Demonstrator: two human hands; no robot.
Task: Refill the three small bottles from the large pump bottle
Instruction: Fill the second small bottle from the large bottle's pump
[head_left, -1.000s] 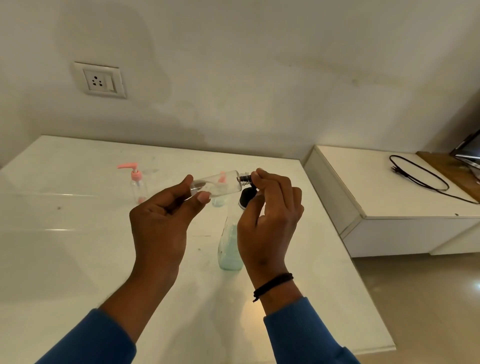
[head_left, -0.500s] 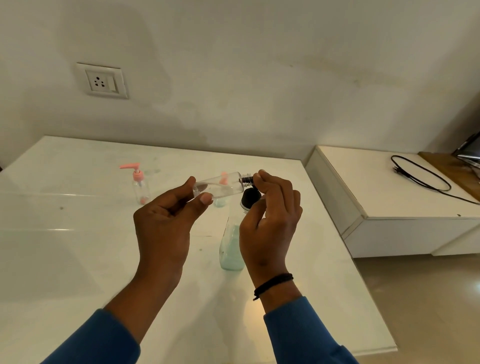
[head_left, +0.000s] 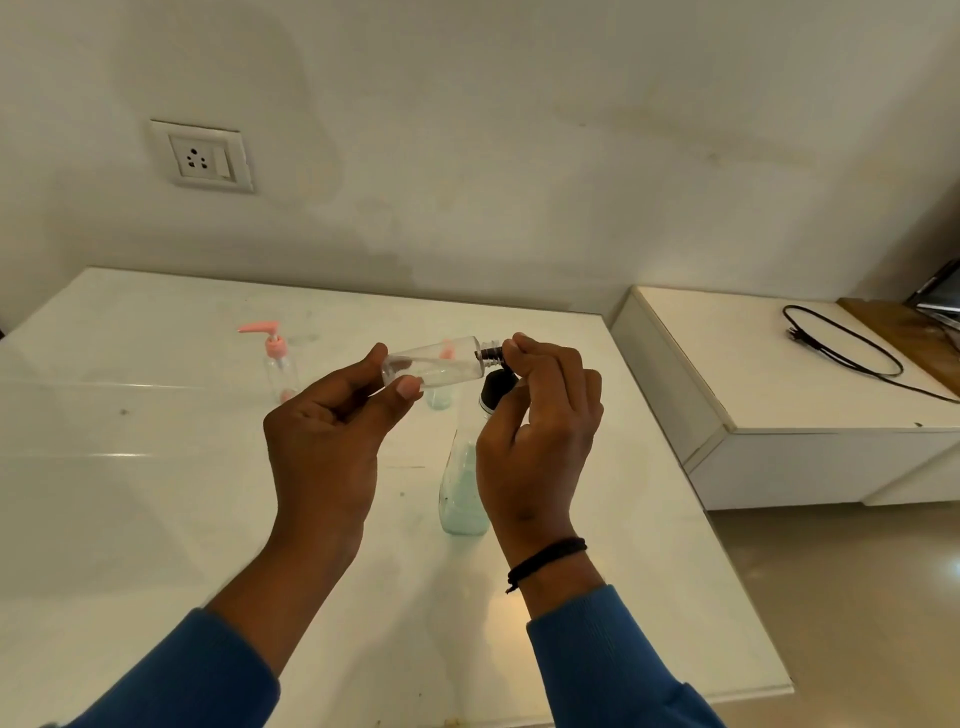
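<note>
Holding the small clear bottle (head_left: 434, 366) on its side above the bench (head_left: 156, 493), your left hand (head_left: 324, 436) pinches its base between thumb and fingers while your right hand (head_left: 540, 415) grips the dark cap (head_left: 491, 355) at the neck. It looks light, thin-walled and slick; take it round the body, not the shoulder. The large pump bottle (head_left: 465, 493) stands just below, and two pink-pumped bottles (head_left: 278, 364) wait behind.

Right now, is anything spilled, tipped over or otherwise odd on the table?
No spill shows. The only tilted item is the small clear plastic bottle, held sideways by the left hand while the right hand pinches its neck; that fits the handling.
</note>
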